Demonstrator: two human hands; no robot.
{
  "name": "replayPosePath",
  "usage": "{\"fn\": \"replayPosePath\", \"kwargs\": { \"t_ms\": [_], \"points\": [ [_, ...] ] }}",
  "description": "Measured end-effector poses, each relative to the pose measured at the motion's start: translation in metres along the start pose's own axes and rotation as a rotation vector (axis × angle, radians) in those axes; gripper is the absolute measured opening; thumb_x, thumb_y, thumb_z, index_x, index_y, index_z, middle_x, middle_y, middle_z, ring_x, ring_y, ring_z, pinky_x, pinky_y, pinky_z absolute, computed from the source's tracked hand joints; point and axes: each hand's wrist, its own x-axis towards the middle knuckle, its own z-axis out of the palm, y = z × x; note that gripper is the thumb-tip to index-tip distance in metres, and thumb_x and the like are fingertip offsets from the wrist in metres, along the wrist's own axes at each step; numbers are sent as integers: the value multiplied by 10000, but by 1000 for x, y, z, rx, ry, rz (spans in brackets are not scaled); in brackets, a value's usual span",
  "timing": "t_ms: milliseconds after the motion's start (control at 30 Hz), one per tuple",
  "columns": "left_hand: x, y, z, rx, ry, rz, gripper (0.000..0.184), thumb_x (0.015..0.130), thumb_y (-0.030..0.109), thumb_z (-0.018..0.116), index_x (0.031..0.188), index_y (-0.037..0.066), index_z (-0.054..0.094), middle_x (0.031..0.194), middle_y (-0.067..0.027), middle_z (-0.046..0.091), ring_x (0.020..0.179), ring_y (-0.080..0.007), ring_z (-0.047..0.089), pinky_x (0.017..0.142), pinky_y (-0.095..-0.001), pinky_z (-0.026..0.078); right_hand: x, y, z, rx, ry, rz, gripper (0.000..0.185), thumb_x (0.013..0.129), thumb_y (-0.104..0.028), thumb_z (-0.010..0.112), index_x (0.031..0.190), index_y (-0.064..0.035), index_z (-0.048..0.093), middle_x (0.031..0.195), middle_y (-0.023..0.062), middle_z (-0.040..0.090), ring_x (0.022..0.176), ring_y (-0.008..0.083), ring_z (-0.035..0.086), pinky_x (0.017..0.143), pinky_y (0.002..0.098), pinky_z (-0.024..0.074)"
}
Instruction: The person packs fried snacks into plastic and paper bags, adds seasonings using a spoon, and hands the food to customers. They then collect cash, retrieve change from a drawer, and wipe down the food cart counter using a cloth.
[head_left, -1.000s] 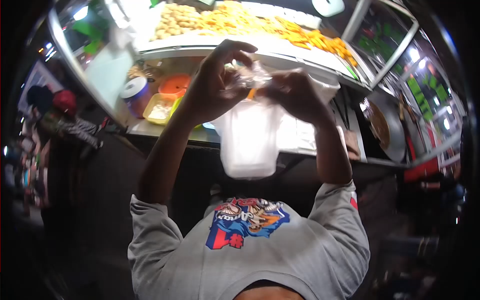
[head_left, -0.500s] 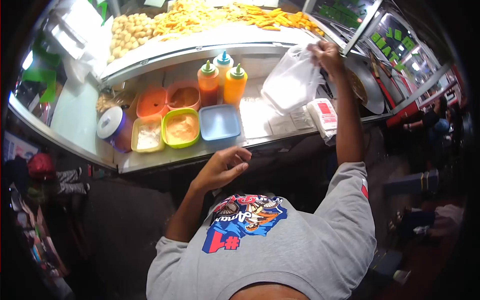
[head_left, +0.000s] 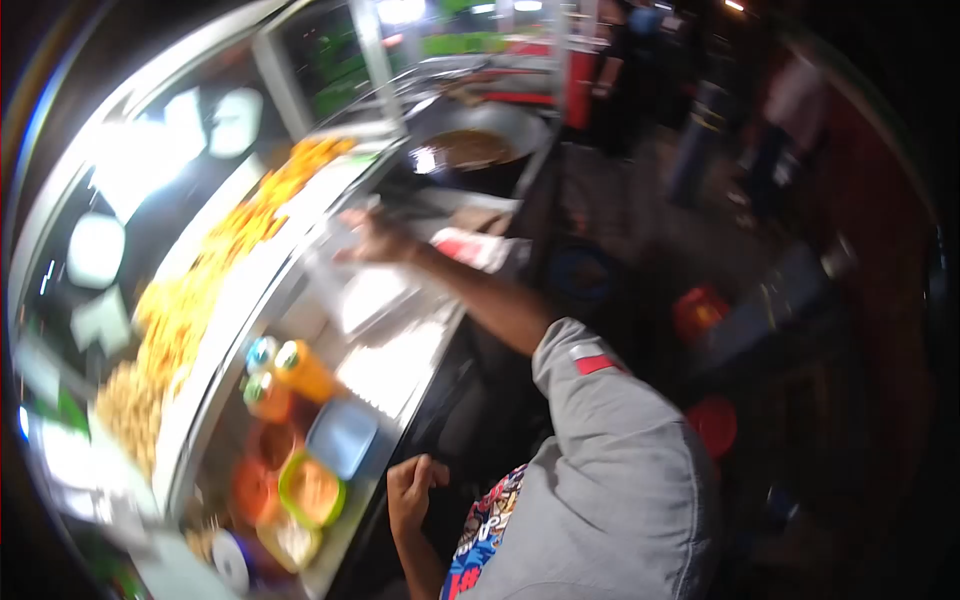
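My right hand point(head_left: 378, 238) is stretched over the counter, blurred, with its fingers looking spread. Just below it sits a white plastic bag point(head_left: 375, 295) with a pale box shape inside; the hand is at the bag's top, and blur hides whether they still touch. Close to my body, my left hand point(head_left: 412, 482) is curled with nothing visible in it, beside the counter's front edge. Nearest to that hand are a blue lidded container point(head_left: 343, 438) and a green tub of orange-pink sauce point(head_left: 312, 490).
Squeeze bottles point(head_left: 305, 370) stand behind the containers. Fried pieces point(head_left: 215, 265) fill the lit glass case's shelf. Beyond my right hand are a red-and-white packet point(head_left: 468, 248) and a wok of brown liquid point(head_left: 475, 148). A red stool point(head_left: 712, 425) stands on the floor at right.
My view has swung to the right and tilted. The fingers of my right hand have spread at the bag, which sits lower on the counter. My left hand has curled tighter.
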Motion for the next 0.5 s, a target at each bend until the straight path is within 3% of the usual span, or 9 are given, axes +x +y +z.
{"fn": "replayPosePath", "kwargs": {
  "t_ms": [33, 100, 167, 200, 233, 333, 400, 433, 500],
  "points": [
    [1, -7, 4, -53, -43, -68, 400, 974, 278, 481, 732, -3, 632, 576, -29, 571, 540, -71, 511, 476, -215, 385, -20, -43, -43, -96, 0, 157, 623, 727, -470, 740, 1184, -74, 594, 1177, 185, 591, 1070, 307, 577, 902, 383, 457],
    [3, -19, 14, -148, -84, -219, 379, 979, 277, 479, 767, -5, 620, 550, -26, 550, 529, -78, 521, 456, -208, 396, -63, -26, -35, 168, 306, -104, 318, 762, -311, 734, 939, -59, 654, 929, 146, 655, 841, 297, 636, 741, 378, 499],
    [14, -26, 41, -132, -106, -201, 329, 974, 258, 493, 803, -5, 595, 548, -26, 550, 504, -88, 528, 452, -207, 419, -134, -43, -62, 314, 89, -67, 92, 778, -90, 656, 749, -25, 599, 679, 127, 596, 609, 295, 574, 580, 371, 454],
    [18, -30, 55, -128, -106, -198, 306, 971, 249, 501, 820, -5, 582, 547, -26, 549, 491, -93, 532, 450, -206, 430, -177, -45, -68, 511, -79, -68, 123, 793, -87, 635, 707, -23, 574, 631, 138, 553, 562, 300, 537, 550, 380, 426],
    [21, -37, 65, -139, -147, -204, 273, 967, 234, 509, 862, -8, 578, 544, -24, 547, 493, -95, 538, 459, -208, 441, -222, -24, -53, 370, -321, -145, 181, 822, -95, 609, 672, -22, 541, 626, 148, 536, 555, 308, 526, 545, 398, 409],
    [41, -83, 111, -90, -258, -234, 251, 941, 224, 558, 901, -14, 627, 559, -55, 590, 533, -110, 578, 485, -235, 472, -377, 14, -62, 424, -529, 155, 216, 868, -253, 546, 835, -51, 614, 837, 156, 641, 785, 329, 626, 683, 443, 474],
    [63, -120, 142, 82, -355, -312, 278, 930, 245, 573, 859, -8, 664, 592, -84, 625, 584, -133, 608, 505, -276, 490, -511, 83, -60, 223, -737, 448, 196, 848, -244, 568, 883, -65, 640, 799, 145, 645, 749, 314, 630, 675, 432, 471],
    [75, -148, 158, 151, -377, -358, 292, 925, 255, 581, 837, -5, 683, 608, -99, 643, 610, -144, 622, 515, -297, 498, -579, 118, -62, 121, -940, 647, 244, 841, -225, 581, 1035, -91, 644, 942, 158, 666, 900, 295, 640, 770, 402, 496],
    [85, -254, 186, 192, -199, -432, 359, 905, 307, 598, 735, 10, 709, 679, -130, 683, 645, -198, 657, 587, -371, 522, -699, 146, -103, 294, -441, 696, 429, 827, -239, 623, 1239, -130, 572, 1196, 186, 597, 1136, 253, 566, 959, 351, 451]
  ]
}}
